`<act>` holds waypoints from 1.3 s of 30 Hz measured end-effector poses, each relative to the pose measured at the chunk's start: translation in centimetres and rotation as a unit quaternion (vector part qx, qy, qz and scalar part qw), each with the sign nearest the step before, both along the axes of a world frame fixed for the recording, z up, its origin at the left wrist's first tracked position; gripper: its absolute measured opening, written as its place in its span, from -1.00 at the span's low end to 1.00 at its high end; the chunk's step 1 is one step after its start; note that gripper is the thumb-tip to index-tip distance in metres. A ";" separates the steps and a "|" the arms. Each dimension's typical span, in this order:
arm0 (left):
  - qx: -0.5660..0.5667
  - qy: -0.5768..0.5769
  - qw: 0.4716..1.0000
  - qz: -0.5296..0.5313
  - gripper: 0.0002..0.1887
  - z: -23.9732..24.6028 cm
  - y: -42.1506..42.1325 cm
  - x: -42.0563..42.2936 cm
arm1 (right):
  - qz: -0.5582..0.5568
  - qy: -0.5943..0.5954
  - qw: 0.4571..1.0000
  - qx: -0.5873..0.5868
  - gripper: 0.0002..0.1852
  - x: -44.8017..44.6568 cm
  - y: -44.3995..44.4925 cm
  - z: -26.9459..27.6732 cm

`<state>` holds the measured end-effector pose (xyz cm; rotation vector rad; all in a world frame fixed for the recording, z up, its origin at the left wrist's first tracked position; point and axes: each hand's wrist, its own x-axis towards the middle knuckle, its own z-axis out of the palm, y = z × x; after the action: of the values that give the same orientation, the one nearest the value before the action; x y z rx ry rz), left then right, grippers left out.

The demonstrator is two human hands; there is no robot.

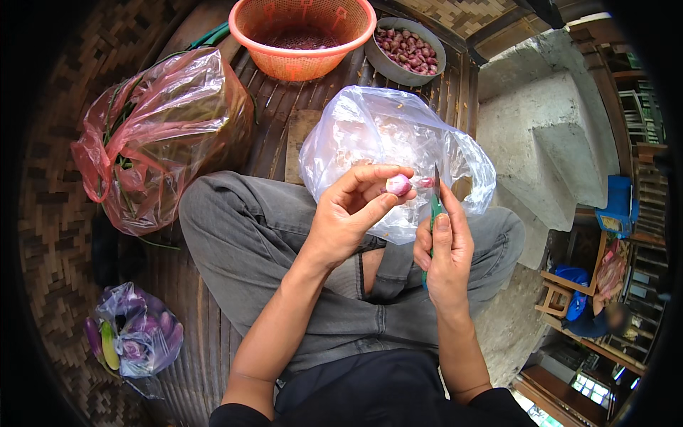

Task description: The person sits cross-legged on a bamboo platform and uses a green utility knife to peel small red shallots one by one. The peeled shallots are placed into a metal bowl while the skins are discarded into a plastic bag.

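Observation:
Between the thumb and fingers of my left hand [341,219] is a small shallot [398,185], pale pink and shiny. My right hand [448,245] grips a knife with a green handle [436,208], its blade pointing up and away from me. A reddish piece of shallot or skin [424,182] shows beside the blade; whether it touches the blade I cannot tell. Beneath both hands a clear plastic bag [363,128] lies open in front of my crossed legs, with light scraps inside.
An orange plastic basket [299,58] and a round metal pan [397,77] of shallots stand at the back. Left are a red plastic bag [176,133] with green stalks and a clear bag of eggplants [144,341]. Concrete steps [571,128] rise at right; a person [587,320] is beyond.

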<state>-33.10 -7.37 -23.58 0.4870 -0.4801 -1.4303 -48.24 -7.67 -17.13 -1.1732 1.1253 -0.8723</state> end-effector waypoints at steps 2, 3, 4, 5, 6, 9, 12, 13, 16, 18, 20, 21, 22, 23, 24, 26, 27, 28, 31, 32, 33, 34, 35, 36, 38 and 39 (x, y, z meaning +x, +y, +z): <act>-0.003 -0.004 1.000 0.008 -0.67 0.0 -0.1 -0.1 | 0.040 0.008 0.999 -0.027 -0.44 0.0 0.0 0.1; -0.002 -0.005 1.000 0.012 -0.68 0.0 -0.1 -0.1 | 0.060 0.011 0.997 -0.040 -0.42 0.1 0.1 0.1; 0.000 -0.004 1.000 0.015 -0.68 -0.1 -0.1 -0.1 | 0.075 0.015 0.996 -0.045 -0.40 0.1 0.2 0.1; 0.000 0.000 1.000 0.015 -0.69 -0.2 -0.1 -0.1 | 0.090 0.019 0.995 -0.049 -0.37 0.1 0.3 0.1; 0.001 0.004 1.000 0.014 -0.70 -0.3 -0.1 -0.1 | 0.104 0.022 0.993 -0.054 -0.35 0.1 0.3 0.0; -0.006 0.011 1.000 0.013 -0.73 -0.5 -0.2 0.0 | 0.102 0.064 0.992 -0.040 -0.33 0.1 0.5 0.0; -0.037 -0.015 0.998 0.045 -0.73 -0.7 -0.3 -0.1 | 0.099 0.100 0.988 -0.063 -0.34 0.1 0.4 -0.2; -0.050 -0.028 0.996 0.061 -0.73 -0.7 -0.4 -0.2 | 0.103 0.110 0.986 -0.068 -0.35 0.1 0.4 -0.2; -0.041 -0.024 0.997 0.061 -0.72 -0.7 -0.4 -0.3 | 0.111 0.133 0.982 -0.071 -0.41 -0.1 0.2 -0.2; -0.039 -0.031 0.997 0.059 -0.72 -0.7 -0.3 -0.4 | 0.110 0.127 0.982 -0.079 -0.45 0.0 0.2 -0.2; -0.035 -0.036 0.997 0.060 -0.73 -0.7 -0.2 -0.4 | 0.105 0.141 0.981 -0.084 -0.49 0.2 0.2 -0.2; -0.032 -0.036 0.997 0.061 -0.74 -0.6 -0.2 -0.4 | 0.104 0.143 0.980 -0.088 -0.50 0.2 0.2 -0.1; -0.029 -0.036 0.997 0.062 -0.75 -0.6 -0.1 -0.4 | 0.104 0.146 0.979 -0.093 -0.52 0.3 0.1 0.0; -0.030 -0.048 0.996 0.067 -0.75 -0.6 -0.2 -0.4 | 0.104 0.147 0.979 -0.099 -0.53 0.3 0.1 0.0; -0.031 -0.060 0.995 0.071 -0.75 -0.6 -0.2 -0.3 | 0.106 0.151 0.977 -0.106 -0.54 0.4 0.1 0.1; -0.033 -0.065 0.995 0.074 -0.76 -0.7 -0.2 -0.3 | 0.108 0.163 0.973 -0.122 -0.56 0.5 0.1 0.2; -0.033 -0.058 0.995 0.073 -0.76 -0.7 -0.2 -0.3 | 0.109 0.170 0.971 -0.131 -0.56 0.5 0.1 0.2; -0.033 -0.051 0.996 0.072 -0.76 -0.7 -0.2 -0.3 | 0.110 0.178 0.968 -0.139 -0.57 0.6 0.1 0.2; -0.034 -0.069 0.994 0.074 -0.76 -0.7 -0.2 -0.4 | 0.108 0.190 0.961 -0.169 -0.58 0.7 0.0 0.1; -0.030 -0.068 0.995 0.072 -0.76 -0.7 -0.1 -0.5 | 0.106 0.189 0.960 -0.179 -0.59 0.7 0.0 0.0; -0.027 -0.067 0.995 0.071 -0.76 -0.6 0.0 -0.5 | 0.106 0.191 0.956 -0.196 -0.59 0.7 -0.1 -0.1; -0.023 -0.066 0.995 0.069 -0.75 -0.6 0.0 -0.5 | 0.105 0.193 0.952 -0.212 -0.59 0.8 -0.2 -0.2; -0.024 -0.064 0.995 0.068 -0.75 -0.6 0.0 -0.5 | 0.106 0.199 0.945 -0.235 -0.60 0.8 -0.4 -0.2; -0.025 -0.062 0.996 0.067 -0.75 -0.6 0.0 -0.5 | 0.108 0.205 0.937 -0.259 -0.60 0.8 -0.4 -0.3; -0.027 -0.059 0.996 0.066 -0.75 -0.6 0.0 -0.5 | 0.105 0.209 0.938 -0.256 -0.60 0.8 -0.4 -0.3; -0.028 -0.058 0.996 0.065 -0.75 -0.7 0.0 -0.5 | 0.103 0.216 0.937 -0.253 -0.60 0.8 -0.4 -0.4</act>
<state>-33.59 -7.42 -24.25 0.5472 -0.5698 -1.2658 -47.47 -8.02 -17.49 -1.9469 1.1237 -0.7809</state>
